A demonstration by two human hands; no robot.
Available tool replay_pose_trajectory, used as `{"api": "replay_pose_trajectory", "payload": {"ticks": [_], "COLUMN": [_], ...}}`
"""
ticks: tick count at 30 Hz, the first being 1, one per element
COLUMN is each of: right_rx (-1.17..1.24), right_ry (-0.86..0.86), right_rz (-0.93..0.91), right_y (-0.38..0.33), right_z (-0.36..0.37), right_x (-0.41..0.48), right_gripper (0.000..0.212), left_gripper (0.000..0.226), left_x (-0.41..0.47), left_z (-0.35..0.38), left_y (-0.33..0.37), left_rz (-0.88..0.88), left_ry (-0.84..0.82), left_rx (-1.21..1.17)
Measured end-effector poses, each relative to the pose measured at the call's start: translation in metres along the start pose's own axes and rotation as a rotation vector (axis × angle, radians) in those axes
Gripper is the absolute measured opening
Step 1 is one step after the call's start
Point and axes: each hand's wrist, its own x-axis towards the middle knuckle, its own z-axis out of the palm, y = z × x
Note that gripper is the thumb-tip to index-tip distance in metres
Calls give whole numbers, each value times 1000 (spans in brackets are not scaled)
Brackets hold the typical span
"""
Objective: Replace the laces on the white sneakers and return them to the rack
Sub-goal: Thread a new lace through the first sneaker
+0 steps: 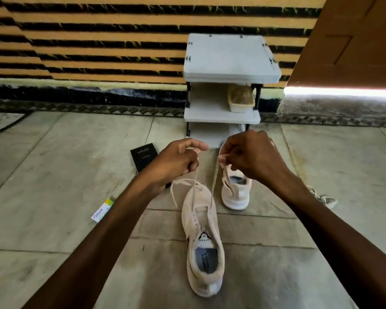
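A view looking down from head height is shown, with two bare forearms stretched forward over a grey stone floor [54,175]. A white sneaker [203,241] is set on the floor between the arms, heel nearest the viewer and toe pointing away. A pale lace [195,181] is threaded only through the eyelets at its toe end, and the eyelets nearer the heel are left bare. The two lace strands are drawn upward from the toe.

One strand is pinched by the left hand [178,161] between thumb and forefinger, with the other fingers curled in. The other strand is pinched by the right hand [250,157], its fingers bent downward around it. Both hands are held above and just beyond the toe, near each other but apart.

A second white sneaker [235,192] is seen just past the first, partly hidden by the right hand. Behind it, a white shoe rack [230,59] is placed against a wall striped in orange and black. A beige shoe [241,98] is kept on the rack's middle shelf.

A black box [144,157] is laid on the floor left of the hands, and a small white and green carton [103,210] nearer the viewer. A loose tangle of lace [323,198] is left on the floor to the right.
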Motion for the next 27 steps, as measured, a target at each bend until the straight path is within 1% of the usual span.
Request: {"api": "replay_pose_trajectory", "payload": {"ticks": [2,4,6,11,14,16,20,24,27], "right_rx": [50,92,186,453,575,676,840,927,926], "right_ry": [56,71,87,192,281,318,353,405,393], "right_rz": [-48,-71,-113,-210,-223,-226,-214,-222,-256], "right_y": [-13,-26,-42,-77,-91,-103,-127,-144,-150], "right_z": [-20,-39,-57,-90,-105,-120,-151,-177,-188], "right_x": [8,15,21,40,51,58,67,68,67], "right_gripper": [11,11,9,9,15,19,21,24,23], "left_gripper": [25,25,26,26,27,27,25,20,21], "left_x": [-2,-4,-6,-12,-13,-14,-20,-25,-28], "left_z": [-10,-20,-30,-56,-71,-81,-96,-100,-103], "left_y": [22,42,63,117,151,175,210,229,235], "left_rz": [62,95,128,214,252,280,291,307,325], "left_ry": [-1,13,34,59,59,92,102,111,78], "left_rx": [-8,10,26,0,-73,-127,-215,-196,-281]}}
